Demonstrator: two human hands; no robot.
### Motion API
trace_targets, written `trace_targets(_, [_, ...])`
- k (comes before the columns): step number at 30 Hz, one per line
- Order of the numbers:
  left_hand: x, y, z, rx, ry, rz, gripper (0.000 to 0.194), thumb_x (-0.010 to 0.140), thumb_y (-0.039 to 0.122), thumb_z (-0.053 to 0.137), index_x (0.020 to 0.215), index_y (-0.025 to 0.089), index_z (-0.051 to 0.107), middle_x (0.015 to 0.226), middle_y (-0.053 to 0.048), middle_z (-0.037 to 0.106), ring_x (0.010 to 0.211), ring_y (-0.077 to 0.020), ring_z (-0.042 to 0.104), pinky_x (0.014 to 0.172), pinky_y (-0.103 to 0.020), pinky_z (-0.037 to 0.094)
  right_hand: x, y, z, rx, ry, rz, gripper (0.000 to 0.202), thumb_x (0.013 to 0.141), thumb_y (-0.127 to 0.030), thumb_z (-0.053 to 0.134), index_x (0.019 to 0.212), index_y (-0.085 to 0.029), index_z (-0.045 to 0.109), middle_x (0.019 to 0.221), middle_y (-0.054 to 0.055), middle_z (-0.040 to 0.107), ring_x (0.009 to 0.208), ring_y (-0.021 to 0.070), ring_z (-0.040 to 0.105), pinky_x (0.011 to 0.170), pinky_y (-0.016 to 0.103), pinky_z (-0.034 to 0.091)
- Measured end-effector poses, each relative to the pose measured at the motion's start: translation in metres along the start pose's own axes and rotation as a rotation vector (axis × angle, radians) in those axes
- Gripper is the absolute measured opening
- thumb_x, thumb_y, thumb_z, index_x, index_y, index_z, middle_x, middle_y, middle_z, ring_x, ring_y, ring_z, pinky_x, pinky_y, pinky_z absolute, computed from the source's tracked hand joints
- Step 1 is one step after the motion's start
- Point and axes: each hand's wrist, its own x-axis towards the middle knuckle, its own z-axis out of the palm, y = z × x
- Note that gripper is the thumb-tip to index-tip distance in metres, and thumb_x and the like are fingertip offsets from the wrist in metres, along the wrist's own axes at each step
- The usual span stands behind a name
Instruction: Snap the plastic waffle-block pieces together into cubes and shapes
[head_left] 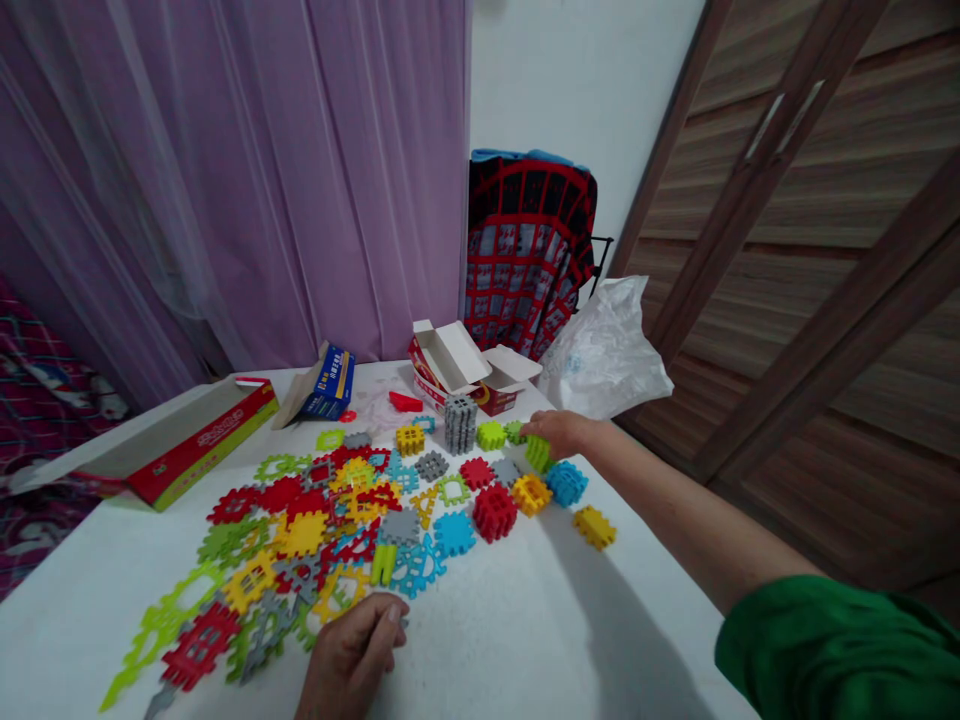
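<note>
My right hand (561, 434) reaches across to the far right of the table, its fingers at a small stack of green interlocking toy pieces (538, 455). Another green piece (514, 432) lies just left of its fingertips. My left hand (354, 655) rests closed near the front edge; a bit of grey shows beside its fingers, too little to name. Around the right hand stand a grey stack (460, 425), a red stack (495, 513), a yellow stack (532, 494), a blue stack (567, 483) and a yellow block (595, 527).
Loose mixed-colour toy pieces (304, 535) spread over the left and middle of the white table (517, 640). Toward the back are a red open box (214, 445), a blue box (330, 385), more opened boxes (450, 365) and a white plastic bag (604, 355).
</note>
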Motion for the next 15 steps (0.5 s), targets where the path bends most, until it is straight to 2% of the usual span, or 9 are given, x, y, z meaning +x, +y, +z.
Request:
trace_targets(4, [-0.0004,-0.0006,0.0000,-0.003,-0.001,-0.009,0.036,0.092,0.049,0.048,0.081,0.022,0.069,0.061,0.001,0.064,0.049,-0.0117,0.061,0.049,-0.019,0.049,-0.0009,-0.0008,-0.0004,0.022,-0.023,0.012,0.070,0.068,-0.010,0.070,0.134,-0.029,0.056,0.127,0.013,0.060,0.109,0.0304,0.063,0.083,0.035,0.050])
trace_targets(9, [0.0004,0.0006,0.0010,-0.017,0.010,-0.022,0.040,0.091,0.053,0.048,0.079,0.021,0.069,0.060,0.001,0.065,0.049,-0.0121,0.060,0.048,-0.019,0.050,-0.0048,-0.0013,-0.0017,-0.005,-0.052,0.040,0.073,0.069,-0.012,0.069,0.138,-0.028,0.052,0.127,0.014,0.059,0.105,0.0300,0.065,0.079,0.034,0.051])
trace_targets(15, [0.0001,0.0036,0.0017,-0.003,0.013,-0.038,0.042,0.090,0.056,0.047,0.080,0.021,0.069,0.060,0.000,0.065,0.050,-0.0127,0.060,0.049,-0.020,0.050,-0.0027,-0.0027,0.0020,0.020,-0.030,0.042,0.076,0.066,-0.012,0.071,0.137,-0.029,0.051,0.126,0.012,0.060,0.105,0.0290,0.066,0.080,0.033,0.052])
